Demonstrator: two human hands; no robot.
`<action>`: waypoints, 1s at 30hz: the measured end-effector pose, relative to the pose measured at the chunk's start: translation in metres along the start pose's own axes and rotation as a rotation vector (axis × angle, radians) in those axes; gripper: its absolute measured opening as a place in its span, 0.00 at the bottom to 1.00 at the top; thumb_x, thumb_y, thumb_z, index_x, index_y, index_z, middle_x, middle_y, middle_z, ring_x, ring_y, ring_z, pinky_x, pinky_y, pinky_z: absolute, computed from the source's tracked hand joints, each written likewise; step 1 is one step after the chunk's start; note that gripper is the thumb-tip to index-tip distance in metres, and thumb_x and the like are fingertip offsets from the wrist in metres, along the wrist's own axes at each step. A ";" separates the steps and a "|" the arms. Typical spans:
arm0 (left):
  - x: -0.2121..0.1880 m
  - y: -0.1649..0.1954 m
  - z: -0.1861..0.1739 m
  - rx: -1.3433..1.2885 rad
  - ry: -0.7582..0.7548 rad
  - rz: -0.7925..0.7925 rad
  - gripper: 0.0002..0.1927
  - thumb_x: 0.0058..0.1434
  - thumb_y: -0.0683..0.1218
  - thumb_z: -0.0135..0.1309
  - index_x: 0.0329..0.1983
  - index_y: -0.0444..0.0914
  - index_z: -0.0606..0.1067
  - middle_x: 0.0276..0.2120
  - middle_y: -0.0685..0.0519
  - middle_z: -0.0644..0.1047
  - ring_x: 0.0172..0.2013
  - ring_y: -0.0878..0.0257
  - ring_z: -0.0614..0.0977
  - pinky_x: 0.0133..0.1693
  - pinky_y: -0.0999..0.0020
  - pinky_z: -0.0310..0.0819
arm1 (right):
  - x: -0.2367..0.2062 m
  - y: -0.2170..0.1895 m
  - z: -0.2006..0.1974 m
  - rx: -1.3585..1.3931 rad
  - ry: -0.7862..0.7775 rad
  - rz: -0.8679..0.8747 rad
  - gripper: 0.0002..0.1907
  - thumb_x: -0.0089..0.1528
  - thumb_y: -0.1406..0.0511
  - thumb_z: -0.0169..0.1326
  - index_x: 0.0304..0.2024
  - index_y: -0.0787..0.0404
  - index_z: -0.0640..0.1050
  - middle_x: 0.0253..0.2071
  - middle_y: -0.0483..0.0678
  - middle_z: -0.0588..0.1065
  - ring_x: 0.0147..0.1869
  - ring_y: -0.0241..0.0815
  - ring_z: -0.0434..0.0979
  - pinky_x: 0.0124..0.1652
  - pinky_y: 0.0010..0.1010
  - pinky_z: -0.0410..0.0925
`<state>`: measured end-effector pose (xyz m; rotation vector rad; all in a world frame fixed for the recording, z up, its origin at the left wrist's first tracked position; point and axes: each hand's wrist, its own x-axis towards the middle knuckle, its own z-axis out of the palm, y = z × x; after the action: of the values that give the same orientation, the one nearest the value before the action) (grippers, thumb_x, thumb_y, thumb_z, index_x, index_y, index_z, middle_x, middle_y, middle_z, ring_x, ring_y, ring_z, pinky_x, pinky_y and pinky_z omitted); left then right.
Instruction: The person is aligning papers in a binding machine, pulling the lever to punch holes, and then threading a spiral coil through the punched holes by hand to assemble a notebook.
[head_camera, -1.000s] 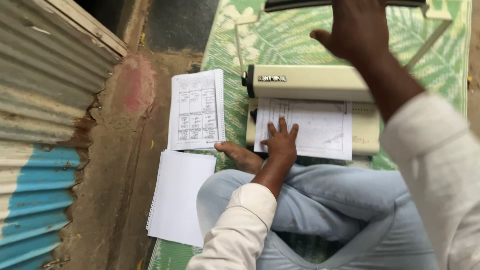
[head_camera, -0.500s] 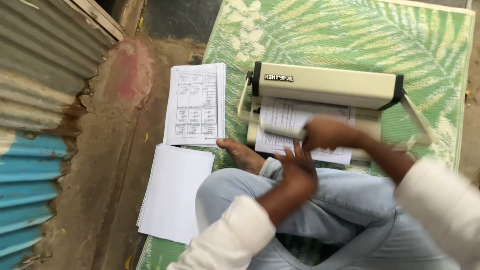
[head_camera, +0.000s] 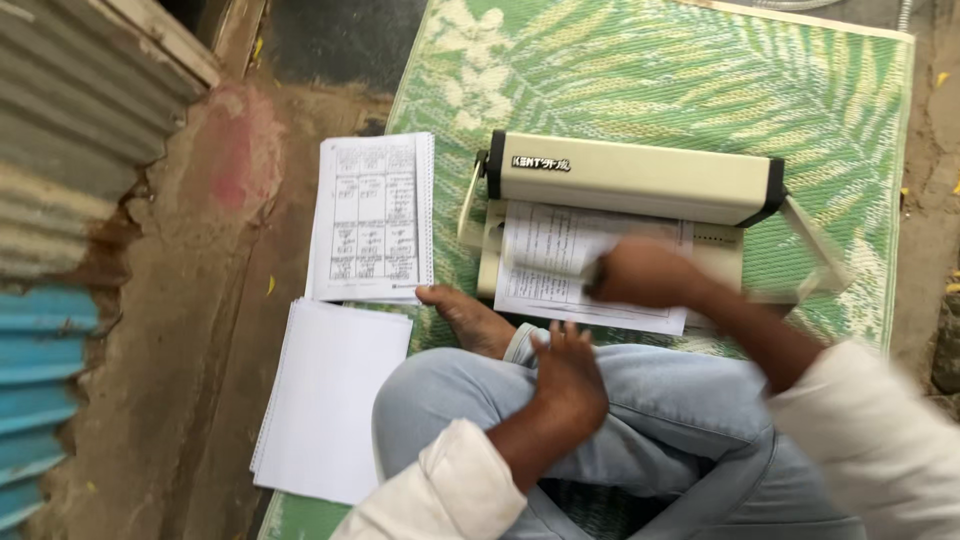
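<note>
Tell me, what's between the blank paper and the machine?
In the head view, a bare foot lies between the blank paper and the machine, on the green mat.

Your right hand (head_camera: 640, 272) motion-blurred, grip unreadable, hides part of printed sheet (head_camera: 560, 262). Binding machine (head_camera: 630, 180) lever at right smeared. Blank sheet stack (head_camera: 330, 400) print-free; corrugated wall (head_camera: 60, 200) cut by left edge.
</note>
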<state>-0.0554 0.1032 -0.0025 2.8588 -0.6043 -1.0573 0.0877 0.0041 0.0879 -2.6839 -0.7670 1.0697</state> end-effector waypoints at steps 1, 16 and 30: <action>0.009 -0.006 0.003 -0.022 0.080 -0.026 0.36 0.67 0.51 0.46 0.76 0.35 0.52 0.75 0.36 0.47 0.73 0.37 0.48 0.67 0.31 0.38 | -0.001 0.008 -0.036 -0.265 0.030 0.065 0.25 0.69 0.46 0.46 0.42 0.54 0.85 0.37 0.51 0.83 0.38 0.50 0.84 0.45 0.44 0.74; 0.062 0.014 0.007 -0.082 0.627 0.140 0.06 0.60 0.42 0.54 0.40 0.41 0.78 0.42 0.47 0.77 0.42 0.49 0.80 0.36 0.50 0.77 | -0.093 0.120 0.022 0.443 0.730 0.169 0.32 0.64 0.48 0.56 0.63 0.61 0.76 0.62 0.59 0.75 0.66 0.55 0.75 0.60 0.47 0.69; 0.037 0.071 -0.033 -0.114 0.672 0.146 0.03 0.59 0.41 0.52 0.31 0.40 0.76 0.29 0.48 0.80 0.35 0.50 0.81 0.40 0.51 0.71 | -0.042 0.225 0.080 0.393 0.299 0.250 0.24 0.62 0.59 0.58 0.60 0.57 0.77 0.54 0.55 0.79 0.55 0.52 0.81 0.54 0.44 0.72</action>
<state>-0.0330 0.0207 0.0114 2.7541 -0.6405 -0.0754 0.0985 -0.2141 -0.0177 -2.5466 -0.1513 0.7383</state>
